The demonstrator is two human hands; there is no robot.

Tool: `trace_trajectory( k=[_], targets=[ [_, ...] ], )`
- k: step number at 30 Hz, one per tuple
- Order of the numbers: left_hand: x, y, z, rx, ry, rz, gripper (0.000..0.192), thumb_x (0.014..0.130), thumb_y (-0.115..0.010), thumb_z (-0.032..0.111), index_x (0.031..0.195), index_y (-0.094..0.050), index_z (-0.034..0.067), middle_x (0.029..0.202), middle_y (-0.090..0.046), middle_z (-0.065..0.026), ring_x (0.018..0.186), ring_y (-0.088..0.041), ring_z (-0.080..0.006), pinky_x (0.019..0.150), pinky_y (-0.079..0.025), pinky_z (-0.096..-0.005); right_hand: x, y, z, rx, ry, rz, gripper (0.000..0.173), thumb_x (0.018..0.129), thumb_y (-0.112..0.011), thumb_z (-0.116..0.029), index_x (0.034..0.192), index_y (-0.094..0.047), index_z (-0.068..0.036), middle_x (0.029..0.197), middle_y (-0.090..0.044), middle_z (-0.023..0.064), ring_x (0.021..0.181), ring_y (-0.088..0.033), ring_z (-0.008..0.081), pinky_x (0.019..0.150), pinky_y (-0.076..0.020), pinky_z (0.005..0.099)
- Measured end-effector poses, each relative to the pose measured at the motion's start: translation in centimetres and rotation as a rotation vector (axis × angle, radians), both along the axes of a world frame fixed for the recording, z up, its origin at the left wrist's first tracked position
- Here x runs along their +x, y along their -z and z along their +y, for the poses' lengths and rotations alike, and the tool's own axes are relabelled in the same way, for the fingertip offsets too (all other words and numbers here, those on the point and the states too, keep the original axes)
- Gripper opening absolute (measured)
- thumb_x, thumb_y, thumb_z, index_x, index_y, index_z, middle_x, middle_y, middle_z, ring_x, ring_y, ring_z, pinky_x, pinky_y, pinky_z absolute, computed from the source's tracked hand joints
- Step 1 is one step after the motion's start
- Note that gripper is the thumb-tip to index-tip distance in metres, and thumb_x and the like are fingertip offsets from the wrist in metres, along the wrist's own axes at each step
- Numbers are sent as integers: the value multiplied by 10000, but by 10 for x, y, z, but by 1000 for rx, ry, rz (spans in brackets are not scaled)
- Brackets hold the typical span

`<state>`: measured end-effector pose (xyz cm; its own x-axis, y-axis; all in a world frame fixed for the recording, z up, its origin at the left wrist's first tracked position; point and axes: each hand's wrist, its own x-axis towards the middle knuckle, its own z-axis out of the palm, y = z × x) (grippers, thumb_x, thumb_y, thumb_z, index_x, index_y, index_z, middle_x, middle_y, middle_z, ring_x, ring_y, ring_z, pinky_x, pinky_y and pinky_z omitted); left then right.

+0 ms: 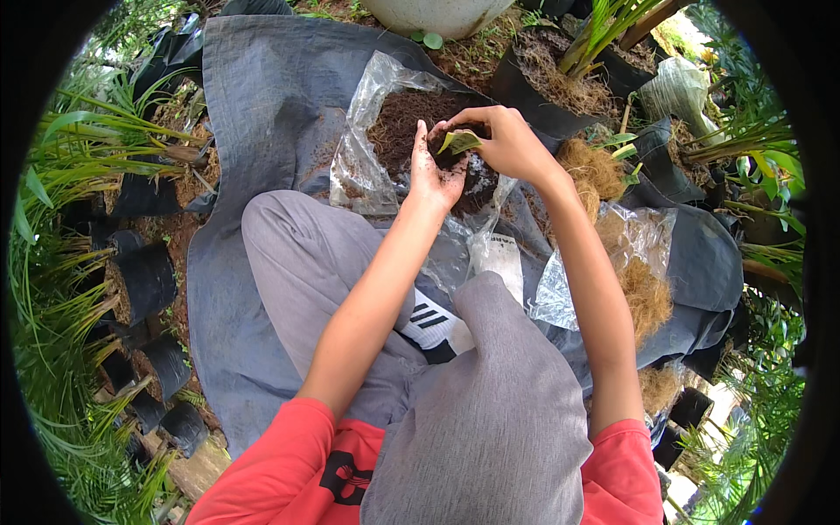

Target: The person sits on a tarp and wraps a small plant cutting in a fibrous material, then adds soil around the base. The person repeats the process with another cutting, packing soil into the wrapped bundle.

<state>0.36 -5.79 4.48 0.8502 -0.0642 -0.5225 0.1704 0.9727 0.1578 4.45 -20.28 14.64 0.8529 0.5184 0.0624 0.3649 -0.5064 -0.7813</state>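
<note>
Both hands cup a clump of dark potting soil (443,146) with a yellow-green leaf cutting (461,140) at its side. My left hand (434,172), speckled with soil, supports the clump from the left and below. My right hand (508,141) curls over it from the right, its fingers by the leaf. Beneath them, a clear plastic bag (351,161) lies spread out with a heap of dark fibrous soil (410,121) on it. White granules show in the soil just right of my left hand. The underside of the clump is hidden.
A dark ground sheet (256,98) lies under my crossed legs. Brown coconut fibre (646,295) and clear plastic (554,295) are at the right. A black grow bag with a plant (535,85) stands upper right, a pale pot (440,16) at the top. Several potted palms line the left.
</note>
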Motion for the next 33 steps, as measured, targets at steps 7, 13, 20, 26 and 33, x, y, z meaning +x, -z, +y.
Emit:
trace_trajectory(
  k=[7, 13, 20, 26, 33],
  targets=[
    [9, 8, -1, -25, 19, 0, 202, 1141, -695, 340, 1110, -762, 151, 1074, -792, -11, 1026, -756, -167, 969, -614, -366, 6, 5, 0, -53, 13, -72, 296, 945, -830, -126, 1213, -836, -1, 1026, -837, 229, 890, -809, 257, 854, -607, 394],
    [12, 21, -1, -95, -33, -12, 238, 1177, -618, 300, 1153, -748, 102, 1117, -787, -49, 1039, -758, -194, 985, -624, -393, 11, 6, 0, -93, 18, -64, 281, 935, -810, -113, 1201, -845, -29, 915, -804, 206, 726, -694, 216, 738, -565, 377],
    [18, 39, -2, -50, -71, -60, 268, 1173, -631, 380, 1147, -733, 133, 1132, -778, -40, 1074, -749, -207, 1034, -608, -405, -3, -8, 1, -78, 149, 50, 294, 964, -789, -187, 1190, -842, -7, 964, -809, 219, 874, -745, 288, 842, -578, 409],
    [22, 46, 3, -46, -82, 23, 316, 1183, -576, 441, 1172, -719, 160, 1174, -774, -69, 1128, -740, -289, 1067, -599, -485, -32, -7, 4, -20, 270, 168, 333, 988, -721, -161, 1253, -808, 21, 1074, -822, 270, 1000, -826, 330, 915, -603, 423],
    [16, 34, -3, -105, -103, 15, 365, 1165, -563, 484, 1183, -719, 154, 1194, -781, -90, 1121, -740, -308, 1069, -599, -524, -50, -4, 18, 25, 266, 12, 361, 959, -741, -39, 1296, -678, 74, 1107, -773, 353, 1078, -763, 507, 948, -597, 513]
  ],
)
